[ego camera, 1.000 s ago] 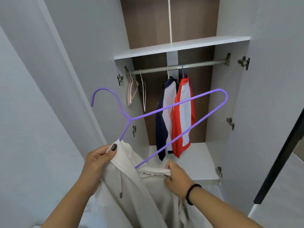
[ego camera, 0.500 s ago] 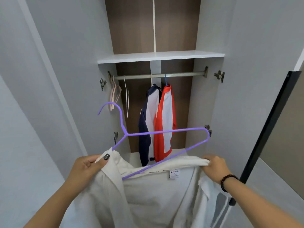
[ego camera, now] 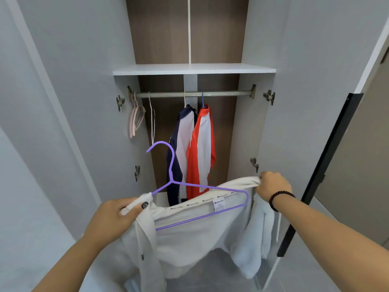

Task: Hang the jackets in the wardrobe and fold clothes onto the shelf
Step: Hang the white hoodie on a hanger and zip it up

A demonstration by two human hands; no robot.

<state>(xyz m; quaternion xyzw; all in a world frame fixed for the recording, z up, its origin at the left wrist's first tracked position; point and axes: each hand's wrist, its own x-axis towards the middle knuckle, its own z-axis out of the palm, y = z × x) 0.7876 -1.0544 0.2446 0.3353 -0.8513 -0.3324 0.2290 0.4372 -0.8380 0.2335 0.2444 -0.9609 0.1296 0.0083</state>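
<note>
Since half a second ago the purple hanger [ego camera: 202,187] has sunk further into the white jacket [ego camera: 189,234], its right end now under the collar, and the right hand [ego camera: 271,186] has pulled the right shoulder higher and wider; the left hand [ego camera: 117,216] grips the left shoulder of the jacket, fingers curled round bunched cloth, thumb on top; the right hand pinches the other shoulder, fingers closed on the fabric; between them the jacket hangs spread in front of the open wardrobe [ego camera: 250,127], below the rail [ego camera: 193,94]; the hanger's hook stands upright, free of the rail; on the rail hang a navy jacket [ego camera: 179,157] and a red jacket [ego camera: 202,152], touching, near the middle; pink hangers [ego camera: 134,119] and a white hanger [ego camera: 152,121] hang bare at the rail's left end; the shelf [ego camera: 193,69] lies just above the rail.
</note>
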